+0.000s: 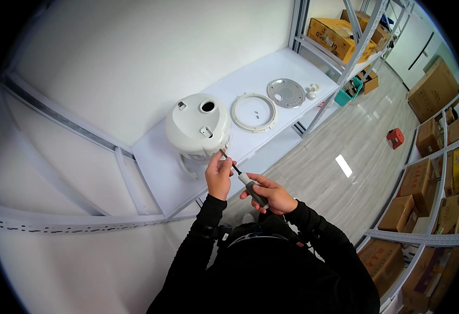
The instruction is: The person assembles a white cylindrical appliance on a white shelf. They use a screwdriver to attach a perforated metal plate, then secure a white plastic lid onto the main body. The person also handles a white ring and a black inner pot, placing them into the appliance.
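A screwdriver [251,187] with a grey and white handle and a dark shaft is held at a slant in front of me. My right hand [272,194] is wrapped round its handle. The fingers of my left hand [219,175] close round the front of the shaft; whether they also pinch a small screw at the tip cannot be made out. Just beyond the left fingertips stands a white rounded appliance body [195,125], which looks like a rice cooker, with a round dark opening on top and a curved white handle [187,166] at its near side.
On the white shelf [158,178] lie a white ring [234,118] with small screws [256,115] inside it, a perforated metal disc [291,94] and small white parts [312,92]. A shelf post [321,111] rises at the right. Boxes [418,180] fill the right-hand rack; a red stool [395,138] stands on the floor.
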Tool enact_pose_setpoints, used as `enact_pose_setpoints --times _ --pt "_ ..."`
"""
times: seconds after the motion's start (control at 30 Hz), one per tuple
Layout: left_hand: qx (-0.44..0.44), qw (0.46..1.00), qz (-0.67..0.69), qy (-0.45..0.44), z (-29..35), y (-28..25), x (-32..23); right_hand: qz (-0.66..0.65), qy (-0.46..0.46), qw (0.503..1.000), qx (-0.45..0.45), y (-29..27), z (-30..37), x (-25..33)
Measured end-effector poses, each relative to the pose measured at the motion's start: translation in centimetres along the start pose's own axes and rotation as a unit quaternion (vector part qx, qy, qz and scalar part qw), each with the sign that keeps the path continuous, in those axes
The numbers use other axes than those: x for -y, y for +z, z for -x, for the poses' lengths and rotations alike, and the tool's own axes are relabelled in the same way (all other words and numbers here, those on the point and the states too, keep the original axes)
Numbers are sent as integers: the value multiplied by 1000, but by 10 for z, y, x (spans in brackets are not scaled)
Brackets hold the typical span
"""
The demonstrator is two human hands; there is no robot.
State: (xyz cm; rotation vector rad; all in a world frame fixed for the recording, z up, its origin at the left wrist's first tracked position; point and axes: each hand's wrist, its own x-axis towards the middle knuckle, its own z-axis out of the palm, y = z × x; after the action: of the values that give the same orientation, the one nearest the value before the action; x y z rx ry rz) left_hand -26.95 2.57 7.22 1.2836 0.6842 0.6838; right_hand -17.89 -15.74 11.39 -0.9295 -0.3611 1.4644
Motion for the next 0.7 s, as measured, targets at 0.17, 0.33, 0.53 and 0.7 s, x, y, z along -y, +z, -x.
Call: enact_pose_setpoints --times 0.17,0.33,0.53,0.7 --pt "7 1000 1 0 -1 -1 2 48 -13 999 -17 1 -1 0" --pt "16 1000 10 -23 -2 1 -1 366 -140 913 -113 3 0 -7" --pt "57 995 17 -86 3 0 -4 609 -208 743 -185 33 11 10" --pt "122 984 34 -122 13 4 -13 518 -236 810 -140 37 18 19"
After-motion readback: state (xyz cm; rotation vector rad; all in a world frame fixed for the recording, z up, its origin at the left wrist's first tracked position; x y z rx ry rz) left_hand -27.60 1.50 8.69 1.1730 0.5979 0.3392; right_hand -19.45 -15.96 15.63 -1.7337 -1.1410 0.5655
